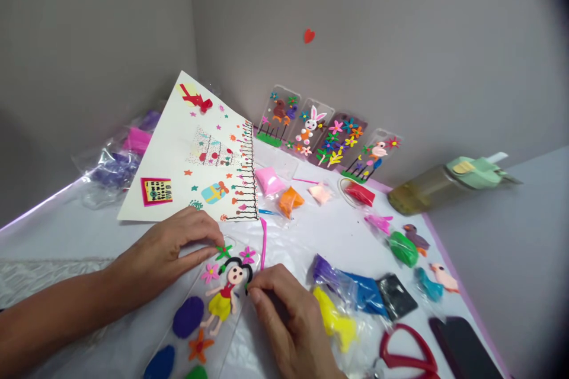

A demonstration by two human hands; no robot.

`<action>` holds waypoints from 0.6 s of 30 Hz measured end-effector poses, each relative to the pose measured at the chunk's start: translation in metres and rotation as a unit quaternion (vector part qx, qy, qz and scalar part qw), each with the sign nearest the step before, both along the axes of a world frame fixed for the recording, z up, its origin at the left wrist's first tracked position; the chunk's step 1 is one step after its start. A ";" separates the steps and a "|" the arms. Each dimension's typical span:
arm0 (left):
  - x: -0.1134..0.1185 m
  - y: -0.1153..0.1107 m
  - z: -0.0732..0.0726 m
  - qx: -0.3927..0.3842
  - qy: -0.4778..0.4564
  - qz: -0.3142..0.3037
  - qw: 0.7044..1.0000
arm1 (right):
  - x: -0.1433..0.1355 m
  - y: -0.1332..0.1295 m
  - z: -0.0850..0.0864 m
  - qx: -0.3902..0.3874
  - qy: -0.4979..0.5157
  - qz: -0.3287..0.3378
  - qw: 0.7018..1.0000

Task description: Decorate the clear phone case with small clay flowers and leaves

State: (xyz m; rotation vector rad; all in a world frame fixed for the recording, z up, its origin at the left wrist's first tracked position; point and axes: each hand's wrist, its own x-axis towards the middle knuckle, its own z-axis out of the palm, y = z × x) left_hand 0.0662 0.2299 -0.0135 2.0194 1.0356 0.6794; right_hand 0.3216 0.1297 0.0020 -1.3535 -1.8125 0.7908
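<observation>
A clear phone case (237, 308) lies on the white table, bearing a clay girl figure (226, 291) with black hair, red top and yellow skirt. Clay flowers in pink, green and orange and a purple oval (188, 317) surround the figure. My left hand (178, 246) rests at the case's upper left, its fingertips on the green flower (224, 250); the fingers are pressed close together. At the right edge of the case, my right hand (288, 314) pinches beside the end of the black hair, and what lies between its fingertips is too small to make out.
Several decorated cases (311, 124) lean against the wall behind a decorated white sheet (178, 136). Bagged clay, such as a yellow piece (333, 320), lies right of my hands, with red scissors (406, 349), a dark phone (464, 346) and a bottle (422, 189) farther right.
</observation>
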 end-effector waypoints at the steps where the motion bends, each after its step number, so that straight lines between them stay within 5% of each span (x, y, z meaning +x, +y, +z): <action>1: -0.001 0.000 0.000 -0.003 0.000 0.008 1.000 | 0.000 0.000 0.000 0.000 -0.002 -0.001 1.000; 18: -0.007 0.002 -0.005 0.007 0.018 -0.022 1.000 | 0.000 -0.001 -0.001 -0.013 -0.005 0.001 1.000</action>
